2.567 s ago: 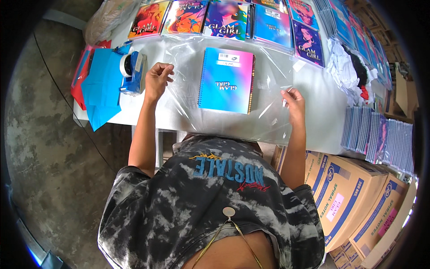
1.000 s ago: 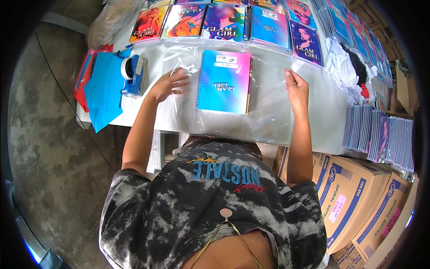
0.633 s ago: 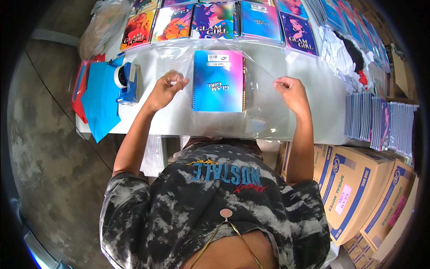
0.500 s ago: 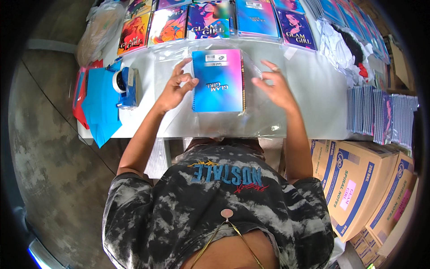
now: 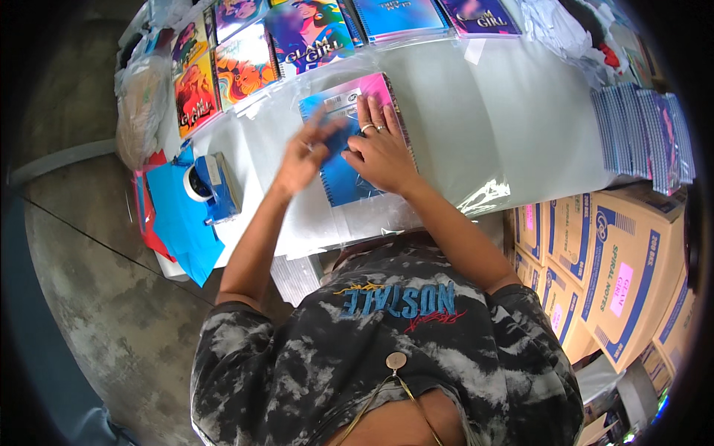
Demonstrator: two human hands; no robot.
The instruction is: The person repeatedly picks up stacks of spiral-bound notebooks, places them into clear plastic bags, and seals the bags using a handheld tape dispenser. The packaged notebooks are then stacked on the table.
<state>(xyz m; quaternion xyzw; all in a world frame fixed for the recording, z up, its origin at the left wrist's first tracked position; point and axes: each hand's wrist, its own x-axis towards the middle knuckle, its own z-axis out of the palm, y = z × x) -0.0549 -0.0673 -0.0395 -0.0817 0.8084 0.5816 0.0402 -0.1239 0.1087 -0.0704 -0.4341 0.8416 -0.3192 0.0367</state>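
A spiral notebook (image 5: 343,192) with a blue-to-pink cover and a white label lies on the table in front of me, turned a little askew. Clear plastic film (image 5: 366,236) spreads around it and past its near edge. My right hand (image 5: 383,152) rests flat on the cover, fingers stretched over the label's right end, rings on them. Over the notebook's left side is my left hand (image 5: 303,156); motion smears its fingers, so whether they hold film is unclear.
Several notebooks with illustrated covers (image 5: 309,41) line the far side. At left are a blue tape dispenser (image 5: 216,187), blue sheets (image 5: 182,223) and a bagged bundle (image 5: 141,111). Notebook stacks (image 5: 632,134) stand at right, with crumpled white paper (image 5: 554,30) behind. Cartons (image 5: 625,275) fill the lower right.
Both hands have come inward from the notebook's two sides onto its cover. The right now lies flat there. The notebook appears tilted, and the whole view has turned somewhat.
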